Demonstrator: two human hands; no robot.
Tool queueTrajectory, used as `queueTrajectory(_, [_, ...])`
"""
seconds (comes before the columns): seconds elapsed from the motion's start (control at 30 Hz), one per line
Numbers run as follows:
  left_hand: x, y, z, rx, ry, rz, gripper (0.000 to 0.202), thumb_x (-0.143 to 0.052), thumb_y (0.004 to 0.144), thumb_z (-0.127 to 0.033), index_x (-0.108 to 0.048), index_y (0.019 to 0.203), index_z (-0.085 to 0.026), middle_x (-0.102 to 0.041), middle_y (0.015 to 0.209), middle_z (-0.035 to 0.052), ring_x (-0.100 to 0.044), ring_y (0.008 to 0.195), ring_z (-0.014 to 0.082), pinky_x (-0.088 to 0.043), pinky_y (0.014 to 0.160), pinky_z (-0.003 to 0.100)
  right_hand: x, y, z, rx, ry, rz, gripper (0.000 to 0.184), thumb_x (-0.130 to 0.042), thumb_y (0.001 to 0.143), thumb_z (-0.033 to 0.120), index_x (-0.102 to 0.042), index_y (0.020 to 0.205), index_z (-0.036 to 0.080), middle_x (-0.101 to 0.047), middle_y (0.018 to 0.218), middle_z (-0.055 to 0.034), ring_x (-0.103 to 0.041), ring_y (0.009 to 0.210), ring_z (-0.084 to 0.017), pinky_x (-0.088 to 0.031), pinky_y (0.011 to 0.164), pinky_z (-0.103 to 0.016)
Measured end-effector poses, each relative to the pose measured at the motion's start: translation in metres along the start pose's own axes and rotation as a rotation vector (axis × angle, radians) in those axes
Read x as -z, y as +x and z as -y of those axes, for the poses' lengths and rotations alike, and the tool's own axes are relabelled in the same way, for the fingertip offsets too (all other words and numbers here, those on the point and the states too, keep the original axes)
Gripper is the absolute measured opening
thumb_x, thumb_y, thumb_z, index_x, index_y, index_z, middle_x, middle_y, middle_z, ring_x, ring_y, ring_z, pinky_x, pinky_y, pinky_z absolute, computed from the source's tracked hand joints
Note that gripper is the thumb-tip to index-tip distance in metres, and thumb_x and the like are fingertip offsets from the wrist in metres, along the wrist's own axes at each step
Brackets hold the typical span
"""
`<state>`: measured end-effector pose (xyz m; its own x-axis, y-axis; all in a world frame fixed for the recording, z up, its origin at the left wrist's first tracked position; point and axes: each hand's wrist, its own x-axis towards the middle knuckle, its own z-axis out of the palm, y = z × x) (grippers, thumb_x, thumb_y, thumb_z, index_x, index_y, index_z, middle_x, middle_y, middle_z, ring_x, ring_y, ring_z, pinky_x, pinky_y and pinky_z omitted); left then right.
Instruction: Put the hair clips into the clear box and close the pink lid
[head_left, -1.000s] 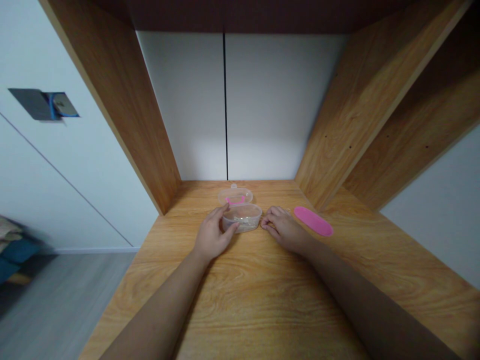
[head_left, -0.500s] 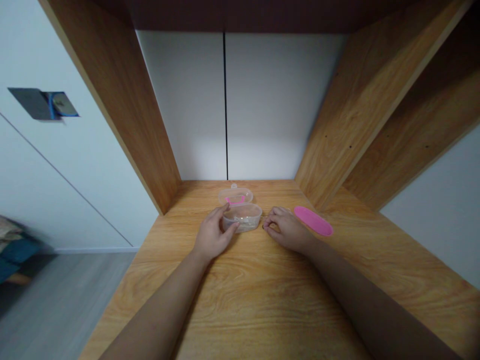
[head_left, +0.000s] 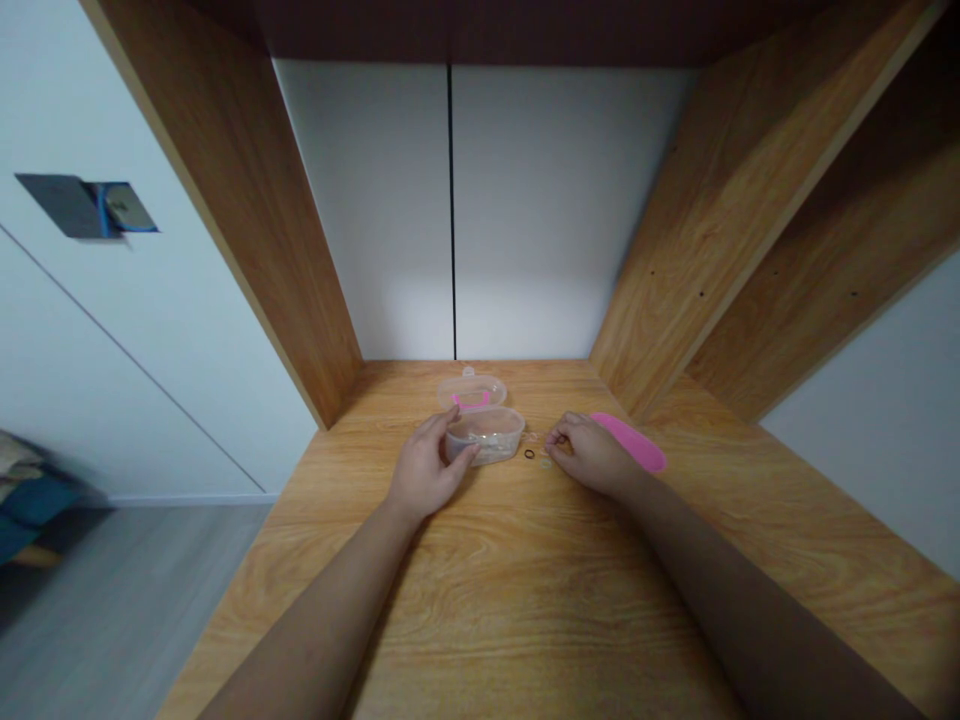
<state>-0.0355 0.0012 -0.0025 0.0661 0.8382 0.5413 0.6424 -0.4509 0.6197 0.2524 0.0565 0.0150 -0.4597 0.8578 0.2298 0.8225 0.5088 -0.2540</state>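
Observation:
A clear oval plastic box stands upright on the wooden surface, its lid with a pink handle tipped back behind it. Small items inside the box are too faint to name. My left hand grips the box's left side, thumb at the front. To the right of the box, my right hand is closed in a pinch low over the surface; anything between its fingertips is too small to tell. A small dark ring and a pale ring lie by those fingertips.
A pink oval tray or lid lies behind my right hand, partly covered by it. Upright wooden panels border the surface left and right, with a white back panel behind. An uncovered wall socket box is at far left.
My right hand has shifted right, away from the box, uncovering the dark ring and the pale ring. My left hand keeps its place on the box.

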Motion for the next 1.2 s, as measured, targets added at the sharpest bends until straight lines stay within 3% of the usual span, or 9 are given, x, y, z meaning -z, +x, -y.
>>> queueTrajectory(0.33, [0.000,0.001,-0.002,0.008,-0.001,0.001,0.056,-0.067,0.088,-0.038,-0.053,0.139,-0.018,-0.067,0.126,0.0118,-0.064,0.116,0.0265,-0.050,0.103,0.045,-0.007,0.009,0.007,-0.076,0.042,-0.130,0.014,-0.058,0.092,0.026,-0.069,0.086,0.019,-0.067,0.093,-0.0082,-0.062,0.089,-0.022,-0.047,0.082,-0.033])
queueTrajectory(0.7, [0.000,0.001,-0.002,0.002,0.006,-0.002,0.056,-0.067,0.088,-0.038,-0.053,0.139,-0.018,-0.068,0.126,0.0124,-0.064,0.116,0.0275,-0.050,0.103,0.046,-0.018,0.015,0.001,-0.030,0.054,-0.123,0.014,-0.063,0.089,0.027,-0.073,0.097,0.021,-0.067,0.097,-0.0077,-0.061,0.096,-0.022,-0.047,0.086,-0.034])
queueTrajectory(1.2, [0.000,0.001,-0.001,0.004,0.006,0.004,0.057,-0.067,0.088,-0.039,-0.052,0.139,-0.018,-0.067,0.126,0.0123,-0.065,0.115,0.0267,-0.050,0.103,0.044,-0.013,0.010,0.006,-0.004,0.042,-0.089,0.013,-0.060,0.093,0.026,-0.070,0.091,0.019,-0.066,0.096,-0.0080,-0.059,0.093,-0.021,-0.045,0.084,-0.034])
